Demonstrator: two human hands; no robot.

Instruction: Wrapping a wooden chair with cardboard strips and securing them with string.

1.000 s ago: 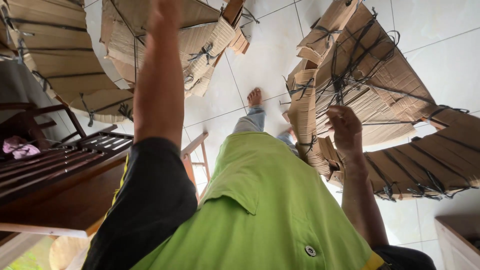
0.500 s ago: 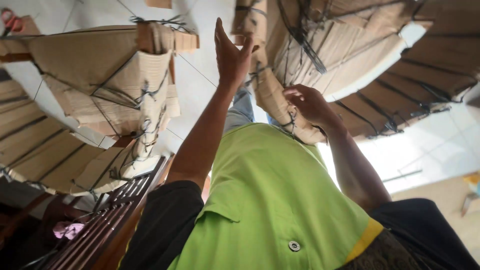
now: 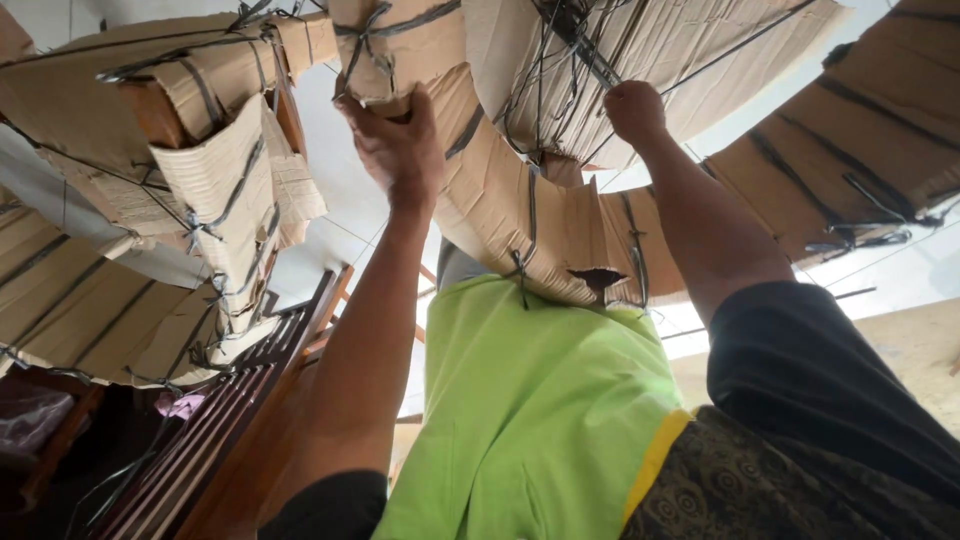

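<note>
The left hand [image 3: 395,140] sits at about eleven o'clock in the view, fingers curled up and pressed against the underside of a strapped cardboard bundle [image 3: 500,200], gripping its edge where a dark strap crosses. To its nine o'clock lies another tied cardboard bundle [image 3: 215,170], bound with black strapping, folded flaps hanging open, and below that, at about eight o'clock, a stack of dark wooden slats [image 3: 250,400] runs diagonally. A small pink cloth [image 3: 180,405] lies just beside the slats. The held bundle spans the centre from twelve o'clock down toward the lime green shirt [image 3: 530,400], its lower edge touching the shirt front. At one o'clock the right hand [image 3: 635,110] is closed into a fist around the black straps [image 3: 575,40] on top of the same bundle. Further cardboard bundles [image 3: 850,150] fan out at two o'clock over the pale tiled floor [image 3: 890,270].
</note>
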